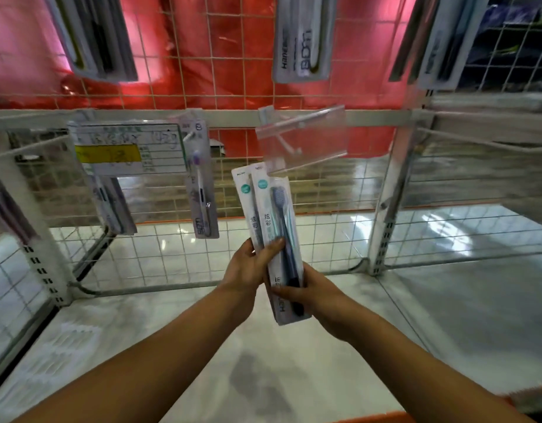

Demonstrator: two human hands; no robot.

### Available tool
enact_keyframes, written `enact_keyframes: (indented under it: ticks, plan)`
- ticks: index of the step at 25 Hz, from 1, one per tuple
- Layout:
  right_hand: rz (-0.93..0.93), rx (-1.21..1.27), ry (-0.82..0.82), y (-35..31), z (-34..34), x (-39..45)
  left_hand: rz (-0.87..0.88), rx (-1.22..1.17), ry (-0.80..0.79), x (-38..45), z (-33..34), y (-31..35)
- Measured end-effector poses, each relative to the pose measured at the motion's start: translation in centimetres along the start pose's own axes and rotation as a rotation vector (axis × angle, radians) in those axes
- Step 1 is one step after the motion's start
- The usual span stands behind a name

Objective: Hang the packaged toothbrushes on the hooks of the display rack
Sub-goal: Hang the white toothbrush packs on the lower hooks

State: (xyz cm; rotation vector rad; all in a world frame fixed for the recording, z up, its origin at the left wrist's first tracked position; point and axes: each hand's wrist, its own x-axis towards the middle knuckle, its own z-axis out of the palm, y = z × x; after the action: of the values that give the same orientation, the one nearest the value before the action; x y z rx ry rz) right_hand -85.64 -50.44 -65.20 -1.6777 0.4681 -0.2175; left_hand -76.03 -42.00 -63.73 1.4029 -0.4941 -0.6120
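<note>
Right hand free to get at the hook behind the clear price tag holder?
Probably not yet: the right hand and left hand both grip the toothbrush packs, and the clear tag holder hangs in front of the hook.

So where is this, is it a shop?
Probably a shop. Packaged toothbrushes hang on hooks of a wire display rack, a price label is clipped on it, and two hands hold more packs to hang.

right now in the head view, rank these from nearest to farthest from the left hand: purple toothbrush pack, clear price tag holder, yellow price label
1. purple toothbrush pack, hanging up and left of the left hand
2. clear price tag holder, up and right, on the empty hook
3. yellow price label, far left on the rail
</note>
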Motion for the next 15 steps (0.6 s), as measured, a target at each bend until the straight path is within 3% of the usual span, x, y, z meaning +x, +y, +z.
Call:
enact_keyframes:
  ticks: [8,15]
  plan:
    - [-0.093,-0.157,0.04,-3.6,-3.4,3.7,0.112,-0.124,-0.018,3.9,0.9,2.2]
    - [-0.096,-0.057,0.033,-2.9,-4.0,5.1,0.221,0.065,-0.011,5.7,2.9,3.2]
